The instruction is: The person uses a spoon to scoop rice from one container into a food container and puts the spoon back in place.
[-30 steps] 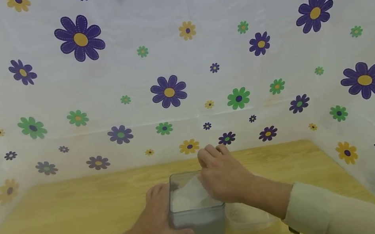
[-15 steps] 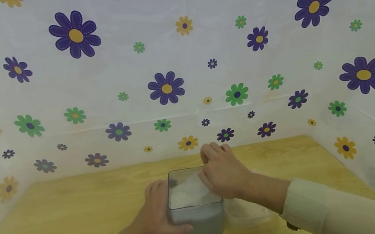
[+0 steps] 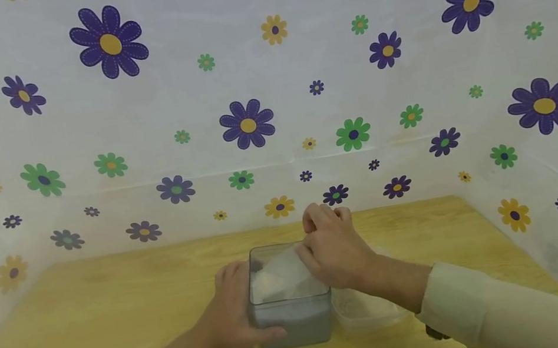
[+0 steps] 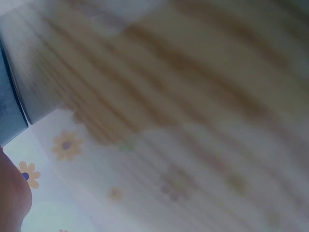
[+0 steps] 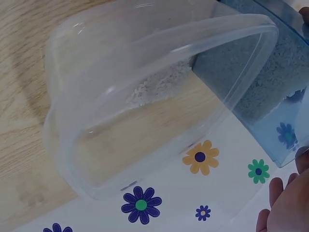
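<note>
While the left grip (image 3: pixel 235 310) clasps the bluish container (image 3: pixel 297 323) on the worktop (image 3: pixel 134 289) and the right grip (image 3: pixel 336 246) pinches a pale translucent piece (image 3: pixel 289 265) inside, any hasty lift could scatter white grains (image 3: pixel 267 287) short of the clear tub (image 3: pixel 374 321).

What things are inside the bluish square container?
The container has whitish grains and, at its top, a translucent object. In the head view, the right hand hides whatever lies beneath it.

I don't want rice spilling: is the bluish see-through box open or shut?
Open. In the head view, the bluish see-through box is uncovered on top, showing rice inside.
</note>
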`<state>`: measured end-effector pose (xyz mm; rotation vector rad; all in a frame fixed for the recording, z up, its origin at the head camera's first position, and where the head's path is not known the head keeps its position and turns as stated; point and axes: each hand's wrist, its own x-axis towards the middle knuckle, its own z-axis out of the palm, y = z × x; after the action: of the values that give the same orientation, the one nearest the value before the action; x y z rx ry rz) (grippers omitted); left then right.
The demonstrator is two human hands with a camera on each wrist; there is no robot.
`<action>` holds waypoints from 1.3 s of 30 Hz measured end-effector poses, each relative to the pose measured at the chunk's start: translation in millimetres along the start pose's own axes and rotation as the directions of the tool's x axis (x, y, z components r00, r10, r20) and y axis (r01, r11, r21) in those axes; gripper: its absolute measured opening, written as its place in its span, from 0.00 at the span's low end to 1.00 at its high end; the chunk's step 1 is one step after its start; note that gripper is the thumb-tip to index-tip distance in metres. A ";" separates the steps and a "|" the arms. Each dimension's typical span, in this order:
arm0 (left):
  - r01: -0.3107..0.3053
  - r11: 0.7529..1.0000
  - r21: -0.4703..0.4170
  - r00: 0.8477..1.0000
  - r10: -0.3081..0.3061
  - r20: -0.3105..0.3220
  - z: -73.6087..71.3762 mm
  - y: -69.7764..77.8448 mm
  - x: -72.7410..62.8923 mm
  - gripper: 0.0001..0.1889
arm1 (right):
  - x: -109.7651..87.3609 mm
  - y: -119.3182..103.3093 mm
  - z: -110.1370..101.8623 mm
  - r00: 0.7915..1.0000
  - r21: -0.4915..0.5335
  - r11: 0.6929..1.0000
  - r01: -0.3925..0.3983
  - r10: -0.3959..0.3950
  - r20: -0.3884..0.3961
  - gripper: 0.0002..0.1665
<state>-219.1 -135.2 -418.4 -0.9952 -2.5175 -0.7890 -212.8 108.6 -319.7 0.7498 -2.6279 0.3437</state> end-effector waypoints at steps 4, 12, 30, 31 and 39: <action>-0.008 1.000 0.006 1.000 0.008 0.006 -0.7 1.4 1.6 0.57 | -1.4 0.2 -1.7 1.000 0.031 0.999 -0.016 0.017 -0.019 0.26; -0.024 1.000 0.011 1.000 0.024 0.000 -0.7 4.6 2.9 0.55 | -4.8 1.5 -4.9 0.997 0.090 0.993 -0.073 0.073 0.001 0.27; -0.015 1.000 0.012 1.000 0.015 0.000 -1.8 1.0 2.0 0.59 | -5.6 23.0 -24.1 0.988 0.195 0.978 -0.073 0.099 -0.123 0.27; -0.010 1.000 0.009 1.000 0.010 0.000 -2.2 1.1 1.8 0.59 | -5.8 24.3 -25.6 0.987 0.199 0.977 -0.078 0.103 -0.121 0.27; 0.046 0.999 -0.013 0.999 -0.046 0.017 -2.4 -3.2 0.9 0.58 | -10.6 34.4 -34.5 0.983 0.205 0.973 -0.109 0.136 -0.125 0.25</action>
<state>-221.8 -138.2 -417.3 -0.9549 -2.5606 -0.8159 -213.2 153.4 -297.6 0.6011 -2.5390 0.6752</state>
